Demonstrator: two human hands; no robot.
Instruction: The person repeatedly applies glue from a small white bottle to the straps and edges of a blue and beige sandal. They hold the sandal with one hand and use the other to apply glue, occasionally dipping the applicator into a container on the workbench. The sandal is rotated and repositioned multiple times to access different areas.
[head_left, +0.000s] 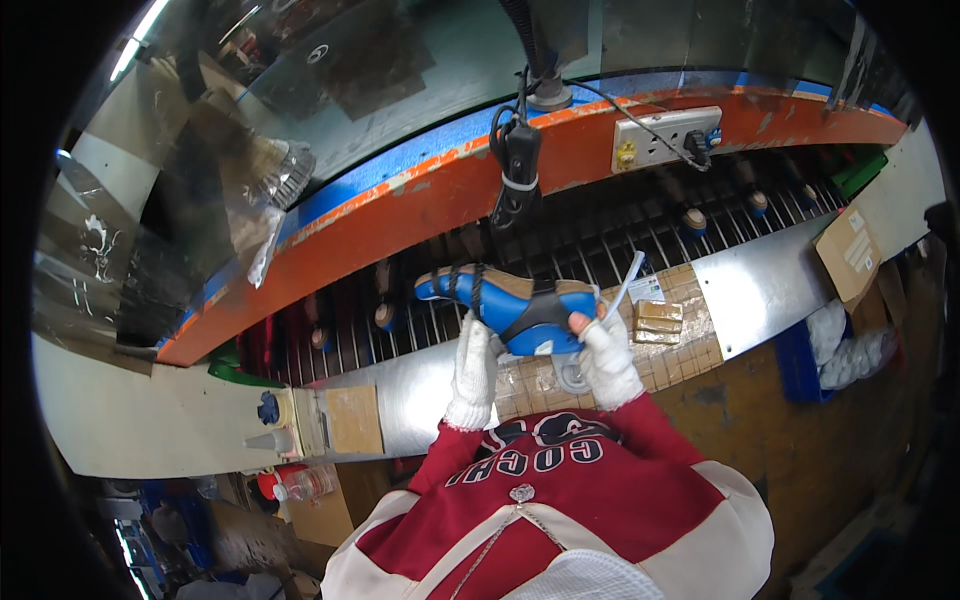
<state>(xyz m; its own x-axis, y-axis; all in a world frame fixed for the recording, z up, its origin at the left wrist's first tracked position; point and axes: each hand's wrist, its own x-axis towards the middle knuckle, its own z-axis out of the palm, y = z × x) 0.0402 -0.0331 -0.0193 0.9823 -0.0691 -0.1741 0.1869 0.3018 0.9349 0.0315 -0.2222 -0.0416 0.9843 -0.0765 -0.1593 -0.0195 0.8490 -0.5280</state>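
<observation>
Head view: a blue shoe (510, 302) is held above a work ledge (415, 385). The gloved right hand (610, 362) grips its right end; the gloved left hand (472, 375), fingers nearly straight, touches its lower edge, grip unclear. Beyond, an orange beam (430, 212) bears a socket strip (660, 143).

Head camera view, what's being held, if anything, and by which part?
A blue shoe. The right hand holds it by the end at picture right; the left hand is at its lower edge, but whether it grips is unclear.
</observation>
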